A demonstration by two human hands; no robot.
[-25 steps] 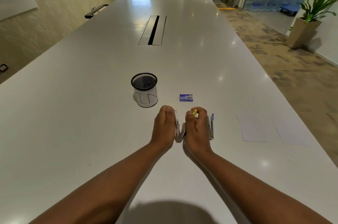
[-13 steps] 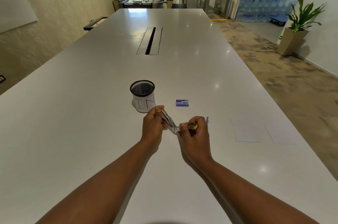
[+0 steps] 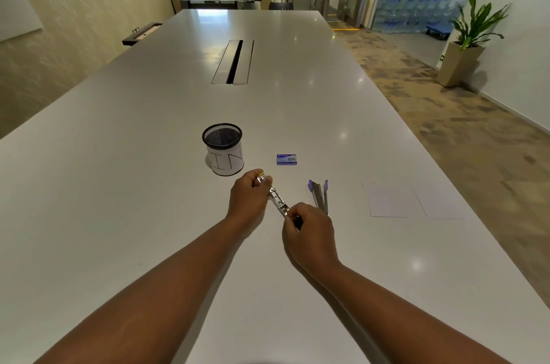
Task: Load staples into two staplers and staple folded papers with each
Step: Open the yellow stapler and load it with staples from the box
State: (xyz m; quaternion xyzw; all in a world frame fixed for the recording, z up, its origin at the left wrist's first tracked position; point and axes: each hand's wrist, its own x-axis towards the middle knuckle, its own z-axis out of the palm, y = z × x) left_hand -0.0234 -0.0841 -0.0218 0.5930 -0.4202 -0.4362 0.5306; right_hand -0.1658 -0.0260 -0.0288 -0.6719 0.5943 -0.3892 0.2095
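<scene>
Swung wider since half a second ago: yellow-tipped stapler point(image 3: 278, 199) now stretched out nearly straight between the hands, with its yellow end at the left hand instead of the right. Left hand point(image 3: 248, 196) curled round the far, yellow end, gripping it just in front of the mesh cup point(image 3: 223, 152). Right hand point(image 3: 308, 231) pinching the near end, fingers curled over it. Metal staple channel exposed along the middle, held just above the white bench point(image 3: 134, 185). Second stapler point(image 3: 320, 195), purple-tipped, lying opened on the bench just right of the right hand, untouched. Small blue staple box point(image 3: 287, 159) flat on the bench beyond the hands, between the cup and the purple stapler. White papers point(image 3: 393, 200) lying flat further right, well apart from both hands. Cannot tell whether any staples sit in the channel.
</scene>
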